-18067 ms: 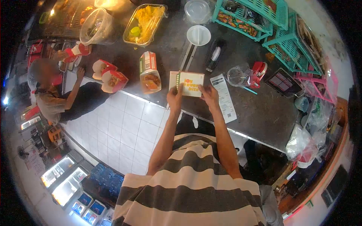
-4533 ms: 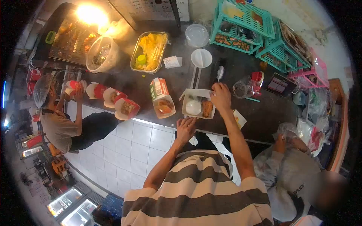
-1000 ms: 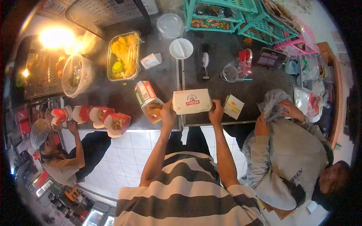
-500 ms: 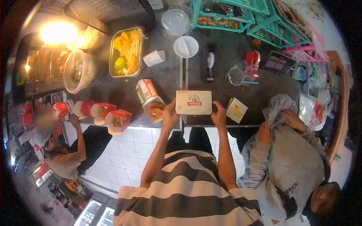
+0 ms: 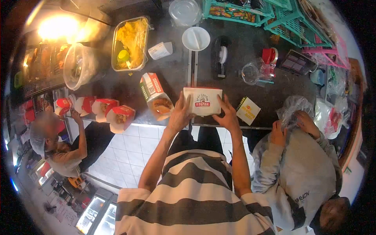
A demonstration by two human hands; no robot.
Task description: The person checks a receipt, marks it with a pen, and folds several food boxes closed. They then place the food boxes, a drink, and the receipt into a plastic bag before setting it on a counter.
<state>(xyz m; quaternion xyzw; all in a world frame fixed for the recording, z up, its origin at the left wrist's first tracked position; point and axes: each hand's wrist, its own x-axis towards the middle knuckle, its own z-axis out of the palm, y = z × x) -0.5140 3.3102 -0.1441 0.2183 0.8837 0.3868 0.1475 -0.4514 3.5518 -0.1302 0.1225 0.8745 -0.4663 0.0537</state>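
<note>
Between my two hands is a closed cardboard takeaway box (image 5: 202, 110), pale with a red and black chicken logo on its lid. My left hand (image 5: 179, 116) grips its left side, fingers lying up over the lid. The opposite side is held by my right hand (image 5: 228, 116), its fingers along the lid's edge. To the left lies an open red, green and white carton (image 5: 152, 87) with a browned piece of food inside. Right of my right hand is a small cream and yellow notepad (image 5: 249, 111).
Red food boxes (image 5: 122, 118) line the counter's left edge by one co-worker (image 5: 68, 156). Another co-worker (image 5: 303, 168) handles a plastic bag (image 5: 294, 107) at the right. Behind are a yellow food tray (image 5: 114, 58), a white bowl (image 5: 189, 41), a black tape dispenser (image 5: 223, 68) and teal baskets (image 5: 239, 20).
My fingers have moved up from the box's lower sides onto its lid. The box now looks tilted, showing a red strip at its back edge. The view has shifted slightly.
</note>
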